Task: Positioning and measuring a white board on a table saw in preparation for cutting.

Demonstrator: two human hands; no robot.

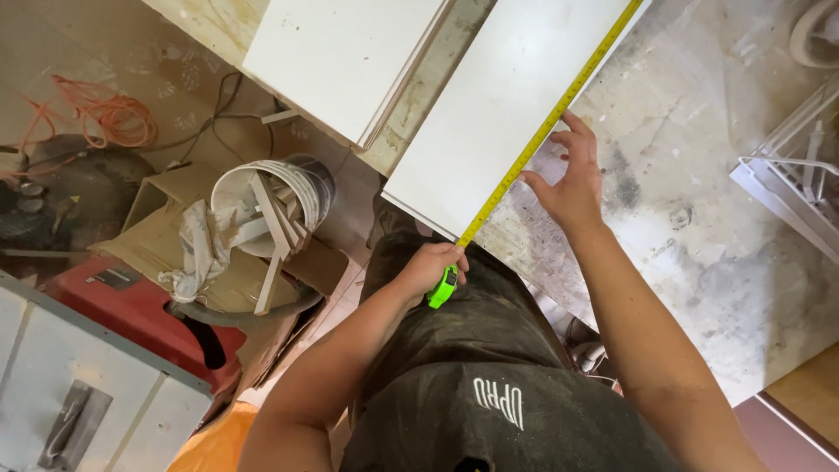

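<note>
From the head camera, we are clamping our left hand around a green tape measure at the near end of a white board lying on the dusty workbench, its yellow blade running along the board's edge, while our right hand, fingers spread, is pressing beside it.

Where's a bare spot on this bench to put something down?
Bare bench lies right of the right hand, short of the white rack. The boards, tape and left hand crowd the left; the bucket sits among floor clutter.
</note>
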